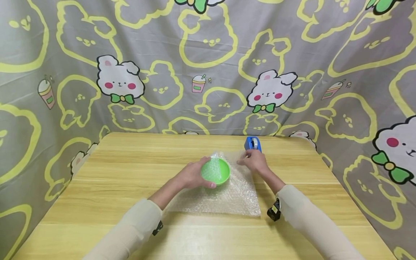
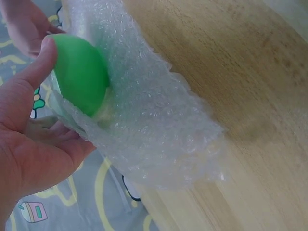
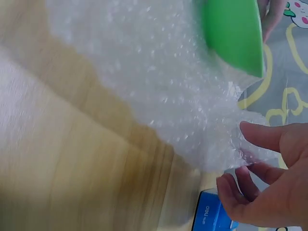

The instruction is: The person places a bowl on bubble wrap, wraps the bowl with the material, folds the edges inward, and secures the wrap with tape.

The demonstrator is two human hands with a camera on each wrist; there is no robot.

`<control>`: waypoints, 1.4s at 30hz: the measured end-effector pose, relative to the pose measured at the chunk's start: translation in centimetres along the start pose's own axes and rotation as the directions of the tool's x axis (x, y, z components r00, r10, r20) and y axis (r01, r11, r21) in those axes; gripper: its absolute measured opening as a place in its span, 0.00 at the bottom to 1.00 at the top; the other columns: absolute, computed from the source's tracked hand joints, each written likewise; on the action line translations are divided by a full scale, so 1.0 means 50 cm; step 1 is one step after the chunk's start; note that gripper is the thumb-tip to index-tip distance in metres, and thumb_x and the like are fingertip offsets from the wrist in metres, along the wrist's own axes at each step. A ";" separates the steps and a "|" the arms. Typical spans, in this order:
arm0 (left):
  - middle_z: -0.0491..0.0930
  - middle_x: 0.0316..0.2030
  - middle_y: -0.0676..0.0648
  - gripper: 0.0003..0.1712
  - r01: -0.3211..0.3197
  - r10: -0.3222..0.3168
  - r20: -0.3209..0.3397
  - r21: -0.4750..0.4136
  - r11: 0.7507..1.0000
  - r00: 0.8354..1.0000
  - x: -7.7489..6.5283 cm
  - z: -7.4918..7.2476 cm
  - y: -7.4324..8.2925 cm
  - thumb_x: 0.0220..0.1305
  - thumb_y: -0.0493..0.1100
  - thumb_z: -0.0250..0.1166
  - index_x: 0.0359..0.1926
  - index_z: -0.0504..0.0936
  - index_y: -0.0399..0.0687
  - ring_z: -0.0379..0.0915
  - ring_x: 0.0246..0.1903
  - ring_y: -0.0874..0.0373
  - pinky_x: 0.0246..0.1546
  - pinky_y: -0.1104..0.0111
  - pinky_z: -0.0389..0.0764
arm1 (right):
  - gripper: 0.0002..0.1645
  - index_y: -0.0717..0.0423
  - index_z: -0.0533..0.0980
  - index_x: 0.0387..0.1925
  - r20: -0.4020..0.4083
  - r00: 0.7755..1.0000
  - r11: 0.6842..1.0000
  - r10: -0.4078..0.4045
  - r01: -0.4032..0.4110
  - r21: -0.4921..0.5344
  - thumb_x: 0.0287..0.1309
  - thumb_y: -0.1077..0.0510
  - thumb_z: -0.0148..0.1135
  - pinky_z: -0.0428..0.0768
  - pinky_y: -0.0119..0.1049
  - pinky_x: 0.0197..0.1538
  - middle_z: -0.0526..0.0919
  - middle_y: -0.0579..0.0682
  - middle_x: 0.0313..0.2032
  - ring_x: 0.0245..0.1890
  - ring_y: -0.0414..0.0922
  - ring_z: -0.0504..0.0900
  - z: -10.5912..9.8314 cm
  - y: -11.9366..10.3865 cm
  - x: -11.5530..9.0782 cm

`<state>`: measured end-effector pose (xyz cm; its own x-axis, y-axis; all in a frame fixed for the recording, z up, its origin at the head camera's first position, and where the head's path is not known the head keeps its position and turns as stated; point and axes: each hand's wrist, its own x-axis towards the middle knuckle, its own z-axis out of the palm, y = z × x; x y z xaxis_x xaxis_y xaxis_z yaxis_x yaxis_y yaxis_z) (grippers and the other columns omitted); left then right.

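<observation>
A green bowl (image 1: 225, 172) stands tilted on a sheet of bubble wrap (image 1: 234, 202), its inside towards the far side. My left hand (image 1: 191, 175) grips the bowl from the left, thumb over the near rim. With its fingers it holds a flap of bubble wrap folded over part of the bowl's mouth. In the left wrist view the bowl's smooth outside (image 2: 82, 72) shows beside the thumb. To the right, my right hand (image 1: 255, 161) pinches the far right edge of the wrap between thumb and fingers, as the right wrist view shows.
A blue tape dispenser (image 1: 249, 142) with a roll of clear tape stands just beyond my right hand, near the table's back edge. The wooden table (image 1: 130, 159) is bordered by a grey patterned curtain (image 1: 169, 119) at the back and sides.
</observation>
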<state>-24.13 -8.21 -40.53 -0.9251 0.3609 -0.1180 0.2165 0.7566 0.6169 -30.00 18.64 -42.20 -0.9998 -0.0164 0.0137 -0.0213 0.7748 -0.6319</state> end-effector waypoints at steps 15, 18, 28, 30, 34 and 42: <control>0.65 0.73 0.36 0.63 -0.004 0.004 0.005 0.005 1.000 1.000 -0.001 -0.001 0.002 0.45 0.58 0.82 0.78 0.59 0.51 0.64 0.70 0.35 0.67 0.44 0.70 | 0.25 0.59 0.79 0.60 0.220 0.976 0.980 0.011 -0.054 0.193 0.65 0.53 0.62 0.77 0.53 0.63 0.80 0.61 0.62 0.60 0.59 0.79 -0.007 -0.052 -0.014; 0.66 0.73 0.36 0.63 -0.005 0.005 0.003 0.007 1.000 1.000 0.000 -0.001 0.000 0.45 0.58 0.83 0.78 0.59 0.51 0.65 0.69 0.36 0.67 0.45 0.70 | 0.26 0.57 0.79 0.62 0.251 0.968 0.973 0.021 -0.077 0.216 0.65 0.52 0.62 0.76 0.54 0.64 0.79 0.61 0.63 0.63 0.59 0.77 -0.011 -0.072 -0.017; 0.67 0.72 0.35 0.63 -0.015 0.015 0.001 0.010 1.000 1.000 0.002 0.001 -0.003 0.45 0.58 0.82 0.78 0.59 0.49 0.67 0.68 0.35 0.66 0.44 0.71 | 0.26 0.52 0.76 0.67 0.382 0.924 0.931 -0.027 -0.116 0.347 0.68 0.58 0.55 0.78 0.45 0.58 0.74 0.57 0.69 0.64 0.55 0.74 -0.015 -0.104 -0.028; 0.66 0.72 0.35 0.63 -0.014 0.014 0.001 0.011 1.000 1.000 0.002 0.001 -0.003 0.45 0.58 0.82 0.78 0.59 0.48 0.67 0.68 0.35 0.66 0.44 0.71 | 0.25 0.54 0.76 0.66 0.386 0.922 0.927 -0.035 -0.114 0.358 0.69 0.58 0.54 0.78 0.43 0.57 0.75 0.57 0.68 0.63 0.54 0.75 -0.015 -0.109 -0.032; 0.65 0.73 0.34 0.63 -0.015 0.015 0.004 0.011 1.000 1.000 0.001 0.001 -0.001 0.45 0.58 0.82 0.78 0.59 0.49 0.68 0.67 0.36 0.66 0.45 0.72 | 0.23 0.60 0.78 0.63 0.385 0.922 0.919 -0.045 -0.113 0.379 0.69 0.60 0.54 0.79 0.43 0.56 0.80 0.59 0.63 0.58 0.52 0.78 -0.011 -0.115 -0.040; 0.64 0.74 0.35 0.63 -0.019 0.019 0.006 0.014 1.000 1.000 0.002 0.001 0.000 0.45 0.58 0.82 0.78 0.59 0.49 0.68 0.67 0.36 0.65 0.45 0.73 | 0.21 0.65 0.81 0.55 0.375 0.925 0.928 -0.064 -0.083 0.362 0.66 0.63 0.50 0.82 0.45 0.55 0.84 0.59 0.54 0.52 0.50 0.81 -0.003 -0.112 -0.043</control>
<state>-24.21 -8.12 -40.58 -0.9189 0.3786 -0.1112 0.2384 0.7572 0.6082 -27.74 14.42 -38.59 -0.9235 -0.3014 -0.2374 0.0628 0.4917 -0.8685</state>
